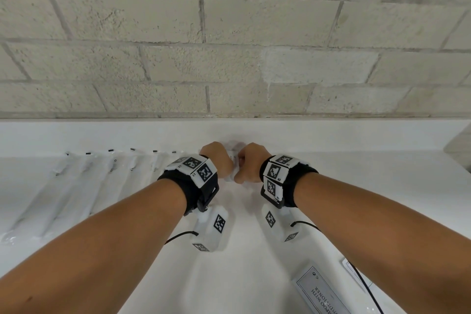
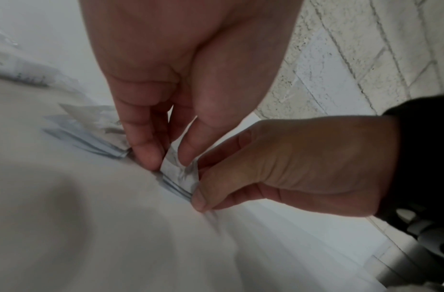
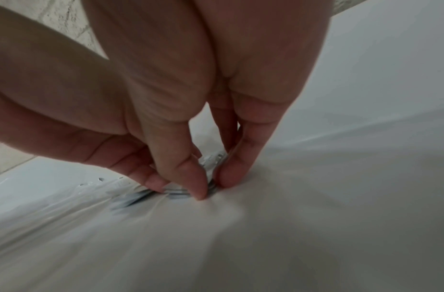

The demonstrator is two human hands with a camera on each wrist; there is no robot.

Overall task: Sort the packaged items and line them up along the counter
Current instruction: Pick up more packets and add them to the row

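Both hands meet at the back of the white counter [image 1: 254,250], near the wall. A small upright stack of flat clear-and-white packets [image 1: 233,160] sits between them. My left hand [image 1: 216,160] pinches one end of the stack [image 2: 178,173] between thumb and fingers [image 2: 146,156]. My right hand [image 1: 251,163] pinches the other end, fingertips down on the counter [image 3: 212,185]. More flat packets [image 2: 91,136] lie fanned out just left of the held stack. Several long clear-wrapped items [image 1: 84,186] lie side by side in a row at the left.
A grey block wall [image 1: 229,58] rises behind a white ledge [image 1: 102,132]. A labelled shampoo-with-conditioner sachet [image 1: 321,288] lies at the bottom right, beside another white item [image 1: 351,269] crossed by a black cable. The glossy counter reflects the wrist cameras.
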